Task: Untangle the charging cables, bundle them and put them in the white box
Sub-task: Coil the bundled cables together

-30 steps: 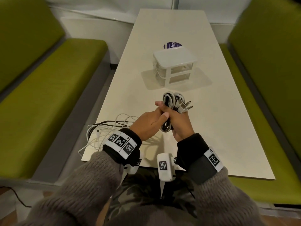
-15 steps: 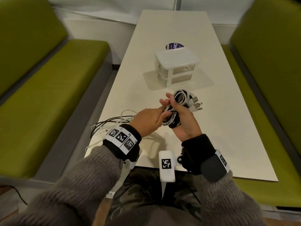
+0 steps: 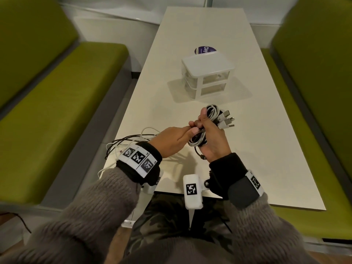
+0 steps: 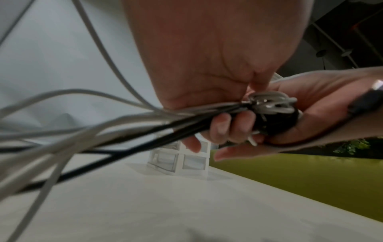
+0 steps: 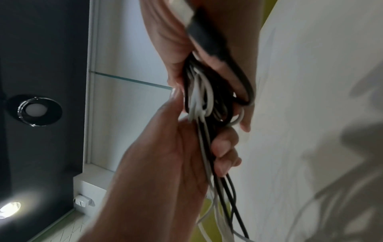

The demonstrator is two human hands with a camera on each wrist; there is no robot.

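Right hand [image 3: 213, 141] grip clamped round the coil [image 3: 211, 122] of white and black cables, held above the table [image 3: 257, 149], USB plugs [image 3: 226, 121] pointing right. Left hand [image 3: 171, 141] grip pinched on loose cables [image 3: 129, 140] trailing to the table's left edge. White box [image 3: 207, 75] stands beyond, closed, apart from the coil.

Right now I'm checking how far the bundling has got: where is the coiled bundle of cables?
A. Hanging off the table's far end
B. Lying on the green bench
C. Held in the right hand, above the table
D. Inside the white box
C. The right hand grips the coiled bundle above the table, while the left hand holds the trailing strands; the white box stands apart, farther along.
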